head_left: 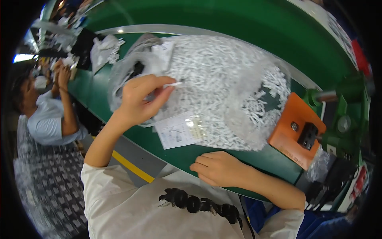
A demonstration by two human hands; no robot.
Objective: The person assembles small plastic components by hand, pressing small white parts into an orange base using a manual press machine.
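Observation:
My left hand (141, 97) is raised over the left part of a big clear plastic bag (215, 75) full of small white plastic pieces. Its thumb and forefinger pinch one small white plastic piece (175, 84) with a dark spot at its end. My right hand (217, 168) rests, curled closed, at the near table edge below the bag; nothing shows sticking out of it. A printed paper sheet (175, 131) lies against the bag's near left side. Loose white pieces (258, 107) spill around the bag's open right end.
To the right stand an orange plate (296, 127) with a black block (307, 135) on it and a green machine (344, 119). Another clear bag (123, 75) with dark contents lies left on the green table (93, 87). A co-worker (49, 107) sits further left, beside bubble-wrapped goods (51, 187).

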